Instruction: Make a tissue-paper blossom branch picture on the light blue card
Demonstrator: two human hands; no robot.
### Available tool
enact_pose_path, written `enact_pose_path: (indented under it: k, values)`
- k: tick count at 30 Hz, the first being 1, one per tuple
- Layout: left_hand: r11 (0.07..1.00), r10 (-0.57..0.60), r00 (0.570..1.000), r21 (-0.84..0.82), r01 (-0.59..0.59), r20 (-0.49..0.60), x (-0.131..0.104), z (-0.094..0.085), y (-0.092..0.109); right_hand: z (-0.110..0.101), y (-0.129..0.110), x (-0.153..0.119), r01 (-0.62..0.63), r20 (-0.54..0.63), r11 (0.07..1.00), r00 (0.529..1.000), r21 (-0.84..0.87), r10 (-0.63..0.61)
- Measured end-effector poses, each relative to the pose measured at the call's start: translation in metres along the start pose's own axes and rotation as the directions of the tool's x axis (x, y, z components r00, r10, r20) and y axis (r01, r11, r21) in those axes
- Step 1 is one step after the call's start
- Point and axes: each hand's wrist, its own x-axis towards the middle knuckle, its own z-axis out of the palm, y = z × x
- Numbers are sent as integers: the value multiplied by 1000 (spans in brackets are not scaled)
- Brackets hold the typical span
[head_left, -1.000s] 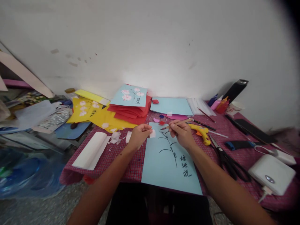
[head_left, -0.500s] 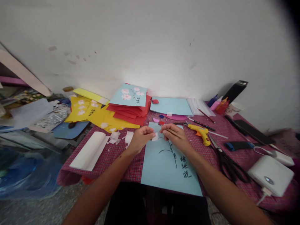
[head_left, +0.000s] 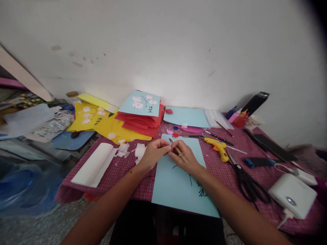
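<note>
My left hand (head_left: 155, 151) is closed in a pinch over the light blue sheet (head_left: 173, 194); the small white paper piece seen earlier at its fingertips is now mostly hidden by fingers. Fingertip to fingertip with it, my right hand (head_left: 185, 156) is closed around a thin wooden paintbrush (head_left: 182, 156), whose dark tip points away from me. Black branch lines and brush-written characters (head_left: 203, 190) mark the blue sheet, partly covered by my right hand and forearm. Torn white paper pieces (head_left: 140, 151) lie left of my left hand.
Folded white paper (head_left: 93, 165) lies at the left. Behind are yellow sheets (head_left: 122, 131), a red stack (head_left: 145, 123) topped by a blue flower card (head_left: 139, 103), and paint blobs (head_left: 175, 135). A yellow glue gun (head_left: 217, 148), black scissors (head_left: 246, 182) and white power bank (head_left: 292, 195) lie right.
My hands have come together, fingertips meeting. The white paper piece has gone out of sight between the fingers, and the brush has turned so its tip shows above my right hand.
</note>
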Motion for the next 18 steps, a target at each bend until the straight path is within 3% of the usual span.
enact_pose_path:
  k: [8,15,18]
  values:
    - [1000,-17,1000,25,17,-5,0,0,0,-1,5,0,-134,-62,985,988,108,141]
    - [1000,-4,1000,10,4,23,-1,0,2,1,0,-1,-75,21,980,997,184,73]
    - [1000,-3,1000,16,3,26,-1,1,1,2,1,-1,-103,6,982,995,160,103]
